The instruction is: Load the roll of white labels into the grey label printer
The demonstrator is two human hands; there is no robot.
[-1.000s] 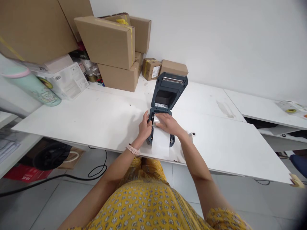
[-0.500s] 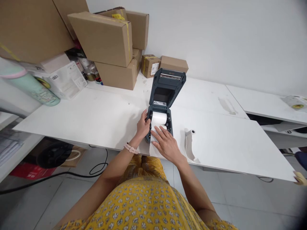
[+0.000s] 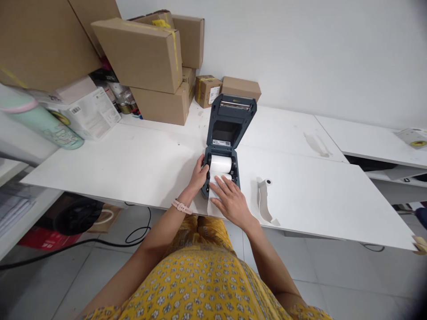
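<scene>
A dark blue-grey label printer [image 3: 206, 190] stands near the table's front edge, its lid [image 3: 232, 116] raised and tilted back. Inside lies a white paper roll [image 3: 220, 164], from which a strip of paper [image 3: 213, 209] runs forward over the printer's front. My left hand [image 3: 199, 176] grips the printer's left side, thumb toward the inside. Stretched flat across the strip, the fingers of my right hand [image 3: 230, 198] press on it and cover part of it. To the right, a small, partly unwound paper roll [image 3: 263, 198] rests on the table.
Cardboard boxes [image 3: 140, 55] are stacked at the back left of the white table [image 3: 300, 191]. A mint-green bottle [image 3: 50, 124] and a white carton [image 3: 96, 115] stand left. Smaller boxes [image 3: 242, 88] sit behind the printer. A black cable [image 3: 110, 242] runs across the floor.
The view has shifted slightly. Both hands keep the same places on the printer and the paper strip, with no clear movement.
</scene>
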